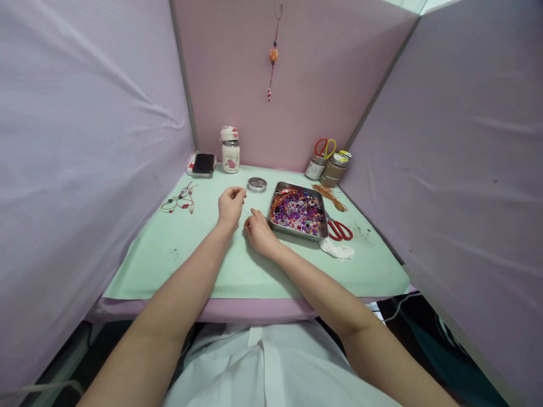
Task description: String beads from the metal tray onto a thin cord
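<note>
Over the middle of the green tabletop, my left hand is closed in a pinch, with a thin pale thread coming from its fingertips. The strand runs down toward my right hand, which sits lower and to the right, fingers bent together around its end. Whether a bead is on the thread is too small to see. Right beside my right hand stands a metal tray full of purple, red, orange and clear beads. Just beyond my hands lies a small round dish with tiny dark contents.
Red-handled scissors and a white tissue lie right of the tray, orange cords behind. Jars, a bottle and a phone line the back. Beaded strings lie left; a beaded pendant hangs above.
</note>
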Available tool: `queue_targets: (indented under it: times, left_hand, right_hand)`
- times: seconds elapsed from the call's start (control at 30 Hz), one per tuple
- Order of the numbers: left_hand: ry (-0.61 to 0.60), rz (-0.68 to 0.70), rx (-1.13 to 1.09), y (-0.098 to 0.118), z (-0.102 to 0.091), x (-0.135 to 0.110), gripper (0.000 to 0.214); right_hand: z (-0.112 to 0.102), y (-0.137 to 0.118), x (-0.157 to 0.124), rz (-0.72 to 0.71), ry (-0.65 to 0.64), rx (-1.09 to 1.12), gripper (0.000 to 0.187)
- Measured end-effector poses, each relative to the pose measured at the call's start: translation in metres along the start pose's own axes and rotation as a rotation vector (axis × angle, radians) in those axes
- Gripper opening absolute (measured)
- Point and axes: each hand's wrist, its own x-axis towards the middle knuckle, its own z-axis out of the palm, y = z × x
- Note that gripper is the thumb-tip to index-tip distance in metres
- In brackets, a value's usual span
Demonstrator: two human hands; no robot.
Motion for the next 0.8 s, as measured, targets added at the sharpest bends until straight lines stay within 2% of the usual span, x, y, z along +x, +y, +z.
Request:
queue_targets:
  times: [0.07, 0.17, 0.27, 0.33, 0.4, 0.47, 0.53, 0.63, 0.7, 0.8]
  left_hand:
    - [-0.060, -0.022, 0.066, 0.000, 0.000, -0.001, 0.010]
    - [-0.145, 0.007, 0.182, -0.001, 0.000, -0.002, 0.009]
    - [-0.213, 0.069, 0.275, -0.003, -0.001, -0.003, 0.009]
    - [-0.269, 0.095, 0.294, -0.002, 0.000, -0.004, 0.009]
    - [-0.332, 0.135, 0.287, 0.000, 0.001, -0.007, 0.010]
    - [-0.362, 0.213, 0.318, 0.005, 0.003, -0.013, 0.009]
    - [-0.368, 0.316, 0.348, 0.011, 0.005, -0.020, 0.006]
    - [-0.432, 0.418, 0.342, 0.016, 0.008, -0.029, 0.005]
    - [-0.472, 0.446, 0.315, 0.015, 0.010, -0.032, 0.006]
    - [-0.522, 0.387, 0.251, 0.010, 0.012, -0.035, 0.007]
  right_hand:
    - [0.008, -0.002, 0.007, 0.066, 0.007, -0.039, 0.012]
    - [0.009, -0.010, 0.001, 0.077, 0.009, 0.019, 0.012]
    - [-0.001, -0.017, -0.014, 0.050, -0.024, 0.160, 0.013]
    - [-0.014, -0.015, -0.021, 0.014, 0.036, 0.254, 0.010]
    - [-0.028, -0.007, -0.023, 0.010, 0.187, 0.432, 0.007]
    - [-0.041, 0.004, -0.023, 0.066, 0.345, 0.681, 0.008]
    - [-0.051, 0.016, -0.021, 0.107, 0.442, 0.926, 0.011]
    - [-0.056, 0.028, -0.019, 0.178, 0.459, 1.253, 0.020]
    - [-0.054, 0.031, -0.020, 0.214, 0.430, 1.386, 0.025]
    - [-0.050, 0.032, -0.022, 0.224, 0.397, 1.468, 0.027]
